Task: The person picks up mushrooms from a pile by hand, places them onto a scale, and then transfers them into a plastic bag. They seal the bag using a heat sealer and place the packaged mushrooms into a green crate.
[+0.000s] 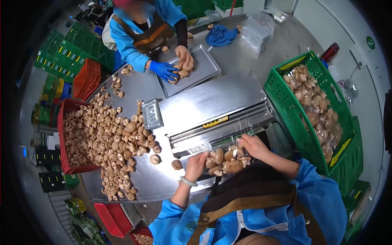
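A small pack of brown mushrooms [224, 161] sits in front of a steel film-wrapping machine [212, 106]. My left hand [196, 163], with a pale bangle on the wrist, grips the pack's left side. My right hand [253, 146] holds its far right edge, where clear film [204, 145] stretches from the machine's roll. One loose mushroom [177, 164] lies just left of my left hand.
A big heap of loose mushrooms [118, 143] covers the table's left, spilling from a red crate [61, 122]. A green crate [281, 94] with wrapped packs stands at the right. Across the table a co-worker's gloved hand [163, 69] handles mushrooms on a metal tray [208, 65]. Empty clear trays [152, 113] stand near the machine.
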Motion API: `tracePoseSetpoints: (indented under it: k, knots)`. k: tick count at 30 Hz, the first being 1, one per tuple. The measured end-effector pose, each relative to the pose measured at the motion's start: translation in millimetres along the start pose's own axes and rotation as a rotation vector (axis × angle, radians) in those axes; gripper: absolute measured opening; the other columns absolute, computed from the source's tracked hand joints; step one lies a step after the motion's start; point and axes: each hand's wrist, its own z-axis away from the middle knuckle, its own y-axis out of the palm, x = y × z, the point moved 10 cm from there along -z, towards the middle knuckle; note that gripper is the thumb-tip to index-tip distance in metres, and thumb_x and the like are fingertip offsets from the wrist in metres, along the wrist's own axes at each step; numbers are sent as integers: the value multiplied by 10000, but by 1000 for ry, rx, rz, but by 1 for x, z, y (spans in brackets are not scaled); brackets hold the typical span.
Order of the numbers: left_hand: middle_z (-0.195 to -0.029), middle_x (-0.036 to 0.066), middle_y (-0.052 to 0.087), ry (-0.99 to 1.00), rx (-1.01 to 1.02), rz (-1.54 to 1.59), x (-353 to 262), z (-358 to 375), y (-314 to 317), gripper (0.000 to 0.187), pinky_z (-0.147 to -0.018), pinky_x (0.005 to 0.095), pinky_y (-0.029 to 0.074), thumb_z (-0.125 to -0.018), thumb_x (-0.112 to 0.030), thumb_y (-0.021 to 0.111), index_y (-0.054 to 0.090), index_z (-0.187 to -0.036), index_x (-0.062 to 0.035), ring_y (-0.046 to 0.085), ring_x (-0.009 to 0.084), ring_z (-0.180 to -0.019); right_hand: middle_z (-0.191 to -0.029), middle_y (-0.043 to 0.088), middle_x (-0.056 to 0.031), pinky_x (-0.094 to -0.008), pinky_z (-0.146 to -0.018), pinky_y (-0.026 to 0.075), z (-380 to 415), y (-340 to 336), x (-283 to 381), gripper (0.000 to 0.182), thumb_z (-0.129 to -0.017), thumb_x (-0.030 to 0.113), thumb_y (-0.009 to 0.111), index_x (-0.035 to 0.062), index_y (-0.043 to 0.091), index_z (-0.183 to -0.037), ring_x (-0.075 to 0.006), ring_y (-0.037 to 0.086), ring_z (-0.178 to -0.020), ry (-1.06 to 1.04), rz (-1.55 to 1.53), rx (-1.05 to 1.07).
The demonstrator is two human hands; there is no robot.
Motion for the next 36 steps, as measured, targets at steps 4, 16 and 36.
tracePoseSetpoints:
  k: [4, 16, 36]
  knots:
    - [-701, 226, 637, 104, -155, -283, 23, -11, 25, 356, -594, 413, 467, -972, -305, 601, 697, -832, 8, 633, 346, -606, -747, 668, -213, -478, -681, 525, 12, 20, -70, 367, -949, 388, 607, 27, 602, -881, -443, 648, -763, 254, 195, -36]
    - [-685, -23, 375, 105, -575, 211, 56, 45, -6, 218, -538, 249, 324, -914, -57, 666, 456, -855, -55, 351, 72, -605, -610, 427, 45, -223, -367, 223, 81, -20, -94, 134, -949, 86, 605, 104, 494, -1021, -26, 334, -430, 325, -1008, -388]
    - [-838, -39, 508, -1, 751, 823, -120, 31, 228, 379, -700, 217, 471, -910, -42, 638, 499, -1261, -63, 529, 69, -749, -1066, 619, -64, -312, -831, 497, 185, 92, -124, 241, -967, 165, 541, 61, 538, -1185, -164, 612, -966, 245, -1016, -142]
